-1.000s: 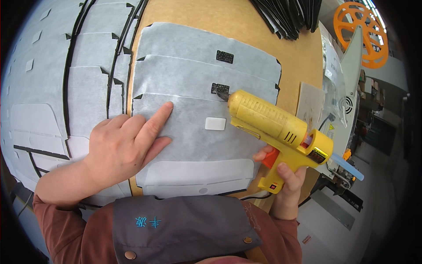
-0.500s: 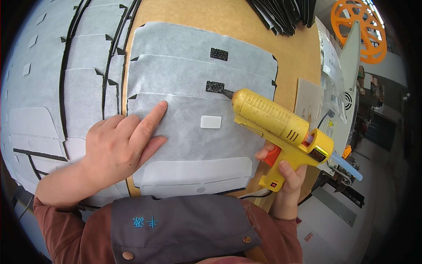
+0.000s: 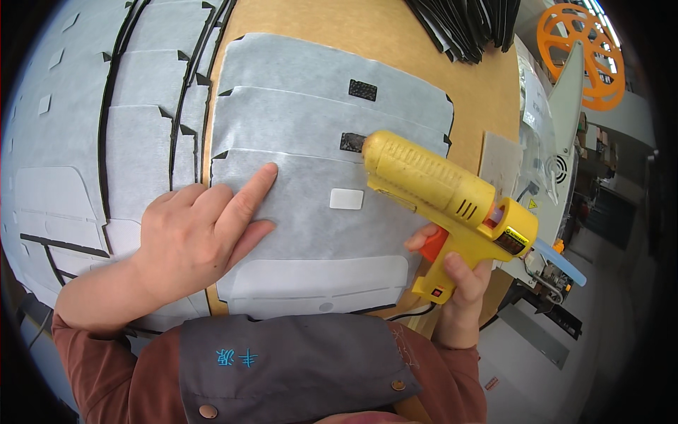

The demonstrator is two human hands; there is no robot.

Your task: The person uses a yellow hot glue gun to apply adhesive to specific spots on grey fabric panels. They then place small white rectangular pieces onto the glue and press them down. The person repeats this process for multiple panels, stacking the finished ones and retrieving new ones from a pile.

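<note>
My right hand grips a yellow hot glue gun, with a finger at its orange trigger. A pale glue stick sticks out of the gun's back end. The gun's front end covers the right edge of a small black rectangular patch on a layered whitish-grey sheet; whether the nozzle touches it is hidden. Farther up the sheet lies a second black patch, and nearer me a white rectangle. My left hand rests on the sheet's left side, index finger stretched out, holding nothing.
Similar layered sheets with black edges cover the left side. A stack of black-edged pieces sits on the brown board at the back. To the right are an orange spoked reel and a pale machine.
The glue gun has shifted slightly left, and its nozzle tip no longer shows beside the nearer black patch. My left hand keeps its place on the sheet; the view has shifted a little.
</note>
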